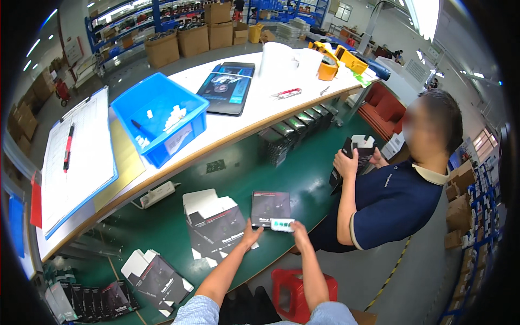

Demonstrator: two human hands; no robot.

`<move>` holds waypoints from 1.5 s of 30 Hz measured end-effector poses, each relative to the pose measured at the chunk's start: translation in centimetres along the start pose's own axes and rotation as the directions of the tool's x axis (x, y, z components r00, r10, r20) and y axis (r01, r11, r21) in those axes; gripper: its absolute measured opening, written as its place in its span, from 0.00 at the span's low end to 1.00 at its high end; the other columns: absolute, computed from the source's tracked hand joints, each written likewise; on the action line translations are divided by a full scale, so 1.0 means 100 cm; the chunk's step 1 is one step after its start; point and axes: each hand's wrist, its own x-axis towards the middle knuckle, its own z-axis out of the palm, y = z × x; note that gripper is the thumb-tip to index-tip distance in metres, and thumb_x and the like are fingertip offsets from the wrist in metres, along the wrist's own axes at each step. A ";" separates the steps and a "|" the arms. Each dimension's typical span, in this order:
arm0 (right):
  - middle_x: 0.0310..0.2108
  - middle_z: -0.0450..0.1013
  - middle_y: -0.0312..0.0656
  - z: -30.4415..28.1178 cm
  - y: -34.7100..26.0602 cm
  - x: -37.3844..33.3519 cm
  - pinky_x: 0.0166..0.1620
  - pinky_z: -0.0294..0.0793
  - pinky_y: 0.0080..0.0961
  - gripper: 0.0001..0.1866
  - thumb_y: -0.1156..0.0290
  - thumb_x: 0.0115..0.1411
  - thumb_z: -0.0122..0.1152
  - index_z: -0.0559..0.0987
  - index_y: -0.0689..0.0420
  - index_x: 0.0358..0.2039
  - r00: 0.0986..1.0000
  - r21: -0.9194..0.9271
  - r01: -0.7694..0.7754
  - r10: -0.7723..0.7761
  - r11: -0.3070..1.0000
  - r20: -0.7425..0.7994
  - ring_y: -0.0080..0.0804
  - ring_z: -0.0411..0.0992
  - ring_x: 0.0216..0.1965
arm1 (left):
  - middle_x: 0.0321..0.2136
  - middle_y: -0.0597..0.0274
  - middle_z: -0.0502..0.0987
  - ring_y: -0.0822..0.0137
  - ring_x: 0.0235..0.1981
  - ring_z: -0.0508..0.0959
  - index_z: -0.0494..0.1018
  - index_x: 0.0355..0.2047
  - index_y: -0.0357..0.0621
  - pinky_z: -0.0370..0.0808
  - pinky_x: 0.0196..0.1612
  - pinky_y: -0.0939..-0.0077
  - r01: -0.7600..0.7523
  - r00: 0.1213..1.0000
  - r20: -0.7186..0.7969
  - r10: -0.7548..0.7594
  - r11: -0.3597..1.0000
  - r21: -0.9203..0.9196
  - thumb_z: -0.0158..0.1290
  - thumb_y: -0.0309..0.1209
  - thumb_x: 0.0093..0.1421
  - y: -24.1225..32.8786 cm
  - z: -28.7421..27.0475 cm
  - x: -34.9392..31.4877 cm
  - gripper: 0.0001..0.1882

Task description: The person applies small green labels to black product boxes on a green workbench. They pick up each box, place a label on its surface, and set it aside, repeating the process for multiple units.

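A dark square carton [271,204] lies on the green worktop in front of me. My left hand [252,235] grips its near left corner, with the fingers closed there. My right hand [299,232] pinches the right end of a small white piece with green print [280,225]. That piece lies across the carton's near edge; I cannot tell whether it is stuck down or only resting there. To the left of my left hand is a stack of flattened dark cartons [216,230] with white flaps.
Another flat carton pile [160,281] and a row of dark boxes [97,300] lie at lower left. A white shelf [238,127] above the worktop bears a blue bin [157,157] and a clipboard [81,157]. A co-worker [401,179] at right holds a dark carton. A red stool [325,284] stands below.
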 end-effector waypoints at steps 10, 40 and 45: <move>0.34 0.69 0.36 0.030 -0.017 -0.056 0.44 0.64 0.22 0.07 0.74 0.56 0.50 0.71 0.59 0.35 0.992 0.209 0.124 -0.115 0.970 -0.053 0.24 0.67 0.39 | 0.51 0.41 0.62 0.49 0.52 0.63 0.59 0.56 0.42 0.60 0.55 0.64 0.049 0.981 -0.190 -0.037 0.997 0.057 0.56 0.38 0.49 0.048 0.003 -0.037 0.34; 0.64 0.34 0.55 0.494 0.187 -0.366 0.62 0.42 0.33 0.08 0.67 0.57 0.53 0.75 0.57 0.33 0.304 -0.325 0.361 0.219 0.874 0.927 0.45 0.34 0.65 | 0.41 0.65 0.70 0.74 0.40 0.69 0.60 0.56 0.45 0.64 0.43 0.83 -0.444 0.360 -0.834 -0.419 0.709 -0.548 0.49 0.23 0.54 -0.143 -0.442 -0.500 0.27; 0.63 0.34 0.59 0.504 0.203 -0.380 0.62 0.42 0.33 0.09 0.65 0.57 0.52 0.74 0.57 0.32 0.287 -0.343 0.377 0.244 0.860 0.926 0.49 0.35 0.65 | 0.44 0.54 0.69 0.70 0.45 0.68 0.56 0.53 0.37 0.65 0.48 0.77 -0.551 0.068 -0.940 -0.334 0.773 -0.314 0.48 0.22 0.57 -0.193 -0.445 -0.493 0.24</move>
